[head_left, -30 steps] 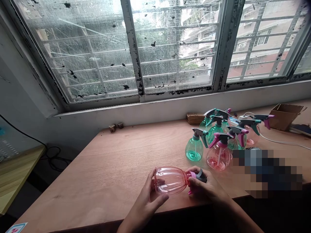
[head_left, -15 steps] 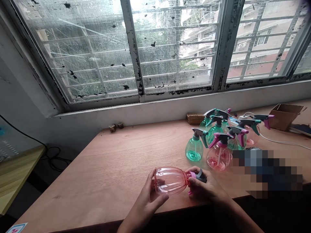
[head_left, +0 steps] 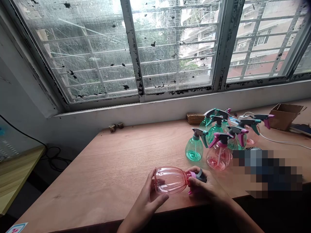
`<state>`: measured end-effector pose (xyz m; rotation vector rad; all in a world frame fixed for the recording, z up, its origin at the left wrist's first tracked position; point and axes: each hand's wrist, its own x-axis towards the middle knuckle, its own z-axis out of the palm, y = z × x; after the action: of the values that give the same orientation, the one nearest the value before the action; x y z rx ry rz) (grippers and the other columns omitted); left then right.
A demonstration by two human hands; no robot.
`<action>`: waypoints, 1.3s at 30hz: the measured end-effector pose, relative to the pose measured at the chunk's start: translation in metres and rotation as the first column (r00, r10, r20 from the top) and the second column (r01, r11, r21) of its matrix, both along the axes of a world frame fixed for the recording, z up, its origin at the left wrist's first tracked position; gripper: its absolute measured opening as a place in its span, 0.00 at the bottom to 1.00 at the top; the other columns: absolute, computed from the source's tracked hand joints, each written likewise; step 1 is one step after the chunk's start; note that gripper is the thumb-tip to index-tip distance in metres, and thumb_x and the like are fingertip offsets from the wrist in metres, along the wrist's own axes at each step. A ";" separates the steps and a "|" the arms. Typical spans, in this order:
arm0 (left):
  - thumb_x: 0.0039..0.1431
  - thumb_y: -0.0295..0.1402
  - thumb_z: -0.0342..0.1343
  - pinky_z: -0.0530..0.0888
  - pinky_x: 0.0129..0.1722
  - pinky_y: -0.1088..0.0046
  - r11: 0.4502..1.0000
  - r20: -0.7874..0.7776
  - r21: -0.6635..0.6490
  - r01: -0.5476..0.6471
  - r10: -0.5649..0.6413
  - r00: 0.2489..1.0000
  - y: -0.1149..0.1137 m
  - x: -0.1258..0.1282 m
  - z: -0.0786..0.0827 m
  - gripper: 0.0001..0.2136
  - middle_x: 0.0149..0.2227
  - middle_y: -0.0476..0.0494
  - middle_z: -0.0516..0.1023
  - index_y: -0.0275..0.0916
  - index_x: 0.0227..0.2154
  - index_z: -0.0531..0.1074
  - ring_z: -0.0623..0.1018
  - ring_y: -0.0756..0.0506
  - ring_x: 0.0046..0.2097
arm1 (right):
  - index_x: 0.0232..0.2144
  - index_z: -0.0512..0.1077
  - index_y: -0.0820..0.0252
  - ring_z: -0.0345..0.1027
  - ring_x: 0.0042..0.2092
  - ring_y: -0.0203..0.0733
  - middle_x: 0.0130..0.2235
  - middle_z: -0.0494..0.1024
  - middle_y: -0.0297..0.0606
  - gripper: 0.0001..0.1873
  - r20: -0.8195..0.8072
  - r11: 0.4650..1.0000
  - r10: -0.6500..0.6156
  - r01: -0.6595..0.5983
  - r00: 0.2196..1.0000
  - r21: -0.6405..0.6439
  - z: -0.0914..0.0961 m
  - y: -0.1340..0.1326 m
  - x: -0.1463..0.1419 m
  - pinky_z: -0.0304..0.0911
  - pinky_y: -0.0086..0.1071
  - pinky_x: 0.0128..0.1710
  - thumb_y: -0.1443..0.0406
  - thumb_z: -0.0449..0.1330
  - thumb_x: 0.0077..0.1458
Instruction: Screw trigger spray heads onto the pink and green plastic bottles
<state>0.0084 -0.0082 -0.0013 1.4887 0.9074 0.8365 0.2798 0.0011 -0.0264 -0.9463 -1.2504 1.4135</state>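
Note:
A clear pink spray bottle (head_left: 171,180) lies on its side between my two hands, just above the table's front edge. My left hand (head_left: 148,197) cups its base, thumb below and fingers behind. At the neck, my right hand (head_left: 206,186) grips the pink collar and the dark grey spray head (head_left: 201,175); part of the pink trigger shows below the fingers. Behind my right hand stand an upright green spray bottle (head_left: 194,150) and a pink spray bottle (head_left: 220,157), with several more green and pink ones grouped behind them.
A wooden table (head_left: 109,171) spans the view below a barred window. An open cardboard box (head_left: 285,117) stands at the back right, near a white cable (head_left: 282,141). A brown box (head_left: 195,118) lies by the wall. Two small cups (head_left: 112,128) sit at the back left. A blurred patch covers the right.

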 end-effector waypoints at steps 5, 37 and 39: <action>0.61 0.43 0.62 0.58 0.66 0.54 1.000 -0.024 -0.003 -0.001 0.001 1.000 0.001 0.000 0.000 0.42 0.62 0.30 0.66 0.41 0.69 0.41 0.64 0.36 0.66 | 0.40 0.73 0.62 0.72 0.29 0.41 0.28 0.77 0.35 0.23 -0.006 1.000 0.004 -0.004 1.000 0.011 -0.003 0.001 0.001 0.72 0.35 0.31 0.51 0.70 0.52; 0.60 0.44 0.62 0.58 0.66 0.57 1.000 -0.035 0.020 -0.007 0.008 0.999 0.001 0.001 0.000 0.42 0.62 0.31 0.67 0.40 0.69 0.42 0.66 0.36 0.65 | 0.40 0.73 0.63 0.71 0.29 0.41 0.28 0.77 0.36 0.22 -0.028 1.000 0.012 -0.012 1.000 0.022 -0.003 0.002 0.000 0.74 0.37 0.31 0.52 0.70 0.52; 0.61 0.44 0.62 0.58 0.66 0.56 1.000 -0.036 0.020 -0.006 0.006 0.999 0.001 0.001 0.001 0.42 0.62 0.31 0.67 0.40 0.69 0.42 0.66 0.36 0.65 | 0.40 0.73 0.63 0.72 0.29 0.41 0.29 0.77 0.36 0.22 -0.025 1.000 0.010 -0.009 1.000 0.018 -0.002 0.002 0.000 0.74 0.37 0.31 0.52 0.70 0.51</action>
<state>0.0091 -0.0072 -0.0004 1.5231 0.9335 0.8269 0.2795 0.0030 -0.0288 -0.9087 -1.2483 1.4153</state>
